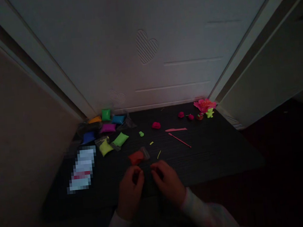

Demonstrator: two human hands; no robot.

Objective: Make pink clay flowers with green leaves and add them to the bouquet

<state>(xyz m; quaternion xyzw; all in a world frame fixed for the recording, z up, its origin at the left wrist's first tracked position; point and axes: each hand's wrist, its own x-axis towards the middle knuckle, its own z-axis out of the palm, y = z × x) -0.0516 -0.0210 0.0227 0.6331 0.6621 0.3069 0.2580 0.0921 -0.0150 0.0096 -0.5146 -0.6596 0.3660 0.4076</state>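
Note:
My left hand point(130, 188) is curled near the table's front edge, thumb and fingertips pinched together. Facing it across a small gap, my right hand point(169, 183) is in a similar pinch. Whatever lies between the fingertips, if anything, is too dark and small to make out. Just beyond my left hand lies a bag of red-orange clay point(136, 157). A thin yellow-green strip point(159, 154) rests past my right fingertips, with a small yellow piece point(151, 143) behind it. Farther back are a green clay lump point(141, 133) and a crimson clay lump point(156, 125).
Bags of coloured clay, among them a purple one point(108, 127) and a lime one point(120, 140), cluster at left beside a blurred sheet point(82, 168). A pink clay knife point(176, 129) and stick tool point(180, 140) lie right of centre. Small figures and a pink flower point(204, 105) stand back right.

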